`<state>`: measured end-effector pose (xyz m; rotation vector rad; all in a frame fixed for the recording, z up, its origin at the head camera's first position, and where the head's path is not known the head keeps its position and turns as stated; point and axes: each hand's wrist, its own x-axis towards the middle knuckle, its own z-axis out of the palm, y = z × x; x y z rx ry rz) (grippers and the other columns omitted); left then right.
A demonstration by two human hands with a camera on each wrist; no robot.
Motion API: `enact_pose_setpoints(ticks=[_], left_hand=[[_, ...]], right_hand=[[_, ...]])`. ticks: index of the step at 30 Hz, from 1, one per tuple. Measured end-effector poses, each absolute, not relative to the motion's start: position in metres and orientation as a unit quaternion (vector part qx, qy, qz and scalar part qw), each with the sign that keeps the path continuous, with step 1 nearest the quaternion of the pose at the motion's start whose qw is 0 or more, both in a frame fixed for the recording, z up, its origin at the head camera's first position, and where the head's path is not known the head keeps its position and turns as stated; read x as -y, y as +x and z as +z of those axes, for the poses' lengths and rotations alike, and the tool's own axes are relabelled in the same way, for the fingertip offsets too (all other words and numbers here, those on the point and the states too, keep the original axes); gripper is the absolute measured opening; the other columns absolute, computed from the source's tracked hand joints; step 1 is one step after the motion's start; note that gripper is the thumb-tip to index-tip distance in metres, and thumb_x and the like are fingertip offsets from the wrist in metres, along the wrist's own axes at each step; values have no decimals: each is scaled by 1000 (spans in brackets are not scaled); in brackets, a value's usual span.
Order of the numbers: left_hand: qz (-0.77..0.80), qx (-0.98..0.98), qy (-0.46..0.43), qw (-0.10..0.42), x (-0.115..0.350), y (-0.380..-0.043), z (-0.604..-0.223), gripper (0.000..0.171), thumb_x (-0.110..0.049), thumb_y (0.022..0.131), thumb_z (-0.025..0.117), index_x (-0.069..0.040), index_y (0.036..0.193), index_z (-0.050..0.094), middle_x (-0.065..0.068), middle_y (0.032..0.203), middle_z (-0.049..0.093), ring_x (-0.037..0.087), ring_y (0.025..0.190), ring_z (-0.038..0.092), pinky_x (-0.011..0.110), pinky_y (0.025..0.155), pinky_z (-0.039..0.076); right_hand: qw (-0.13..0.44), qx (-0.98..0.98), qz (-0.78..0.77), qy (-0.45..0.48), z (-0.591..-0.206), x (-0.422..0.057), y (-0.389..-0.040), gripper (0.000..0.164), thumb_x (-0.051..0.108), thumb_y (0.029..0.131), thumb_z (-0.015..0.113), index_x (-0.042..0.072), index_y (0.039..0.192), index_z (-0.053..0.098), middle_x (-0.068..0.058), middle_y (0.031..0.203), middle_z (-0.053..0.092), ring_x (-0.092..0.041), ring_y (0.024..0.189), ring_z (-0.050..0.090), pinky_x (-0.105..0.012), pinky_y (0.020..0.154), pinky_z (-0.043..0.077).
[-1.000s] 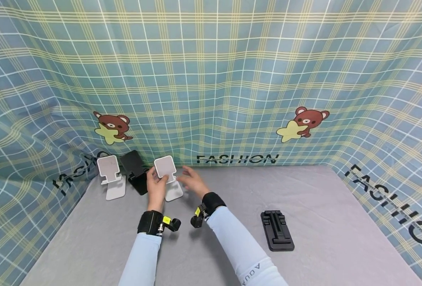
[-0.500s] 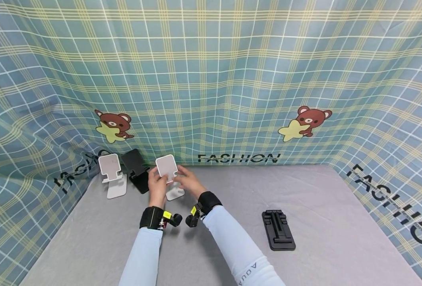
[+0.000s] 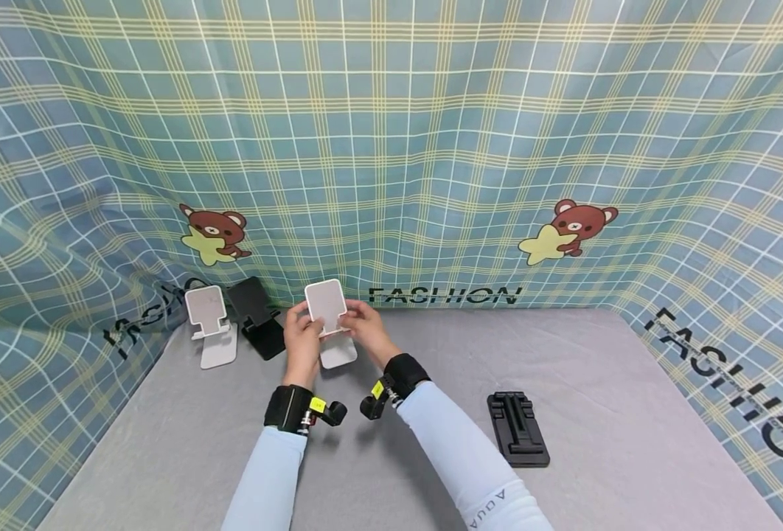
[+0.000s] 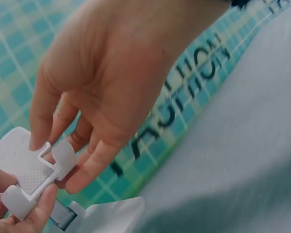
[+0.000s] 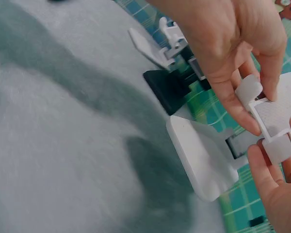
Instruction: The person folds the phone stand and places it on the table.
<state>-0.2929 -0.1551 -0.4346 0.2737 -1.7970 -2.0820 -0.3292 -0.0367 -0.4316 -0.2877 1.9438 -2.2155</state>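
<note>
Both hands hold a white phone stand point(image 3: 326, 299) at the lower edge of its plate, the left hand point(image 3: 303, 345) on one side and the right hand point(image 3: 373, 333) on the other. Each thumb lies on the front of the plate, with fingers behind it. In the left wrist view the right hand point(image 4: 106, 73) pinches beside one lip of the stand point(image 4: 34, 170), while only some left fingers point(image 4: 41, 213) show. The right wrist view has the left hand point(image 5: 228, 53) above, right fingers point(image 5: 266, 179) below, and the stand's base point(image 5: 203, 158) tilted out.
Left of the hands stand an unfolded black phone stand point(image 3: 256, 317) and another white phone stand point(image 3: 210, 324). A folded black phone stand point(image 3: 517, 430) lies flat at the right on the grey table point(image 3: 431, 457). Plaid curtain point(image 3: 391, 147) closes off the back and sides.
The right hand, loosely apart at the stand's edge a second ago, has come in and grips it. Both hands have since shifted the stand a little right.
</note>
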Motion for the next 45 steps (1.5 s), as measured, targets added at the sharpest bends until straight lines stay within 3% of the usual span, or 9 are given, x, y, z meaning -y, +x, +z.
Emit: enact_pose_setpoints(ticks=[7,13,20,25,31,45], left_hand=[[-750,638,44,166,125,-276,-412,45,4,92,50,-10,135,42,18,107,60,18,90,58,28,68,56],[-742,654,13,144,99,-255,-401,43,3,92,52,-8,132,44,17,108,63,15,90,57,26,69,52],[-769,635,-10,64,75,-231,-402,38,1,89,56,-7,125,46,12,105,65,14,87,61,29,72,54],[-778,627,-35,14,63,-214,-409,38,1,90,55,-5,126,43,17,111,63,18,91,63,32,76,57],[-786,615,-49,-25,52,-198,-418,39,0,90,56,-4,125,42,11,108,63,15,90,64,30,75,56],[-776,627,-65,-27,47,-190,-416,39,-3,89,57,-3,125,43,15,107,62,15,87,62,31,72,58]], right_hand=[[40,-705,-696,-128,-409,0,-316,36,8,88,62,1,123,56,-18,111,62,-17,93,59,-33,83,51],[13,-716,-684,-136,-397,-36,-293,32,5,85,63,-1,116,58,-19,107,63,-14,88,58,-26,77,49],[25,-716,-686,-129,-398,-76,-260,33,5,85,62,-2,117,55,-19,108,62,-12,88,58,-27,78,49],[44,-708,-695,-117,-408,-99,-239,34,7,85,63,-3,116,54,-11,103,63,-12,87,59,-27,78,50],[61,-699,-704,-110,-417,-118,-218,35,8,86,64,-2,117,53,-6,100,64,-13,89,61,-28,79,51],[66,-699,-705,-101,-414,-129,-206,38,9,86,64,-4,120,52,-11,104,64,-14,90,61,-30,80,50]])
